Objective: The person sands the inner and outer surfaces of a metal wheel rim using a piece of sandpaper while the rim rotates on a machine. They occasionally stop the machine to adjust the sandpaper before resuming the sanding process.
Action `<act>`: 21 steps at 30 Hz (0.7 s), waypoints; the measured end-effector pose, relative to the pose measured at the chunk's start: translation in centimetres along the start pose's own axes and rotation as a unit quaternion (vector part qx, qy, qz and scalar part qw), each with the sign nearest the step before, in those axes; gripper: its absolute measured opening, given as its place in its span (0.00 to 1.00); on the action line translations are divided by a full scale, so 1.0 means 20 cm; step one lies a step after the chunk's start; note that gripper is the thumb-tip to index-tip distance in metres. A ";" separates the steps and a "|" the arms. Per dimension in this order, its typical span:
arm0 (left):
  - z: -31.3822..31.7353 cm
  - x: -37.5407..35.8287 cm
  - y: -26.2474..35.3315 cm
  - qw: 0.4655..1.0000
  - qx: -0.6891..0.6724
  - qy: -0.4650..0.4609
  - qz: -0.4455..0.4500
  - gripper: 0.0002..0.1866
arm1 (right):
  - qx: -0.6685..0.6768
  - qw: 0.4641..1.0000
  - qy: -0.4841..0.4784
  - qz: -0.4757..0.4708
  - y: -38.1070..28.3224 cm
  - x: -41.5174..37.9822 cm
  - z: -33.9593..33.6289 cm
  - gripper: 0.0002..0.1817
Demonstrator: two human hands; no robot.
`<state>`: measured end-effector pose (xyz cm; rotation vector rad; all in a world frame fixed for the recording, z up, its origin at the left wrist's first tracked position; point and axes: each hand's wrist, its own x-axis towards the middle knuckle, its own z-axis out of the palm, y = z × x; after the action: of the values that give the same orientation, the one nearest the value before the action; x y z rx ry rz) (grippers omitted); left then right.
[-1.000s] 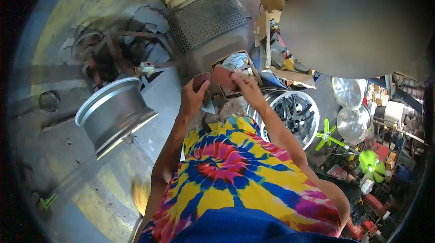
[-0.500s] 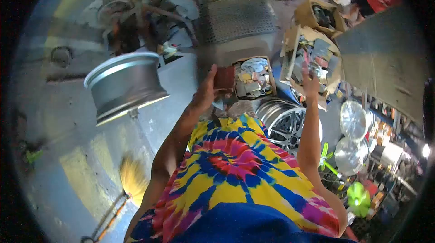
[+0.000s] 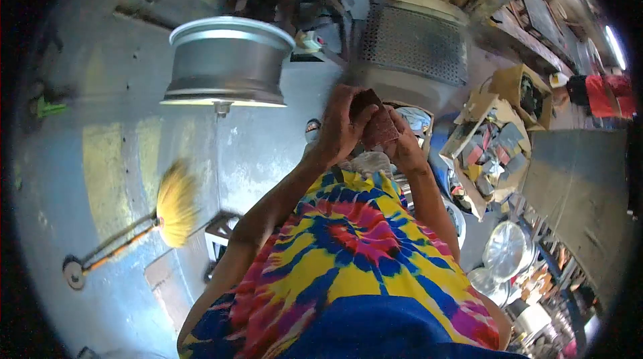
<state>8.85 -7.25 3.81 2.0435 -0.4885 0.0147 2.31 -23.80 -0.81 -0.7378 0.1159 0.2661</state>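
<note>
- Broom (image 3: 177, 205): eight o'clock from the hands.
- Silver wheel rim (image 3: 226, 64): ten o'clock from them.
- Left hand (image 3: 345, 124): clamped on the reddish-brown sheet, thumb across its face.
- Reddish-brown sheet (image 3: 382, 130): between both hands, tilted.
- Right hand (image 3: 406, 147): fingers closed on its right edge.
- Open cardboard box (image 3: 467, 191): between three and four o'clock.

Head-worn view, facing down over both hands (image 3: 372, 128)
</note>
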 end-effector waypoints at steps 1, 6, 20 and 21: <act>-0.02 0.00 0.01 0.997 0.061 0.008 0.043 0.16 | -0.001 1.000 -0.007 0.009 0.01 0.01 0.01 0.31; -0.04 -0.05 -0.01 0.994 -0.073 0.065 -0.056 0.13 | 0.165 0.984 -0.015 0.070 0.01 0.03 0.13 0.39; -0.27 -0.08 -0.03 0.996 -0.015 0.051 -0.066 0.14 | -0.231 0.969 0.080 0.028 -0.03 0.12 0.16 0.20; -0.27 -0.09 -0.04 0.996 -0.020 0.042 -0.071 0.14 | -0.249 0.965 0.080 0.026 -0.03 0.12 0.15 0.20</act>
<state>8.49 -1.84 5.53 2.0255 -0.2885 0.0058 4.85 -21.70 1.36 -1.2588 0.2262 0.2882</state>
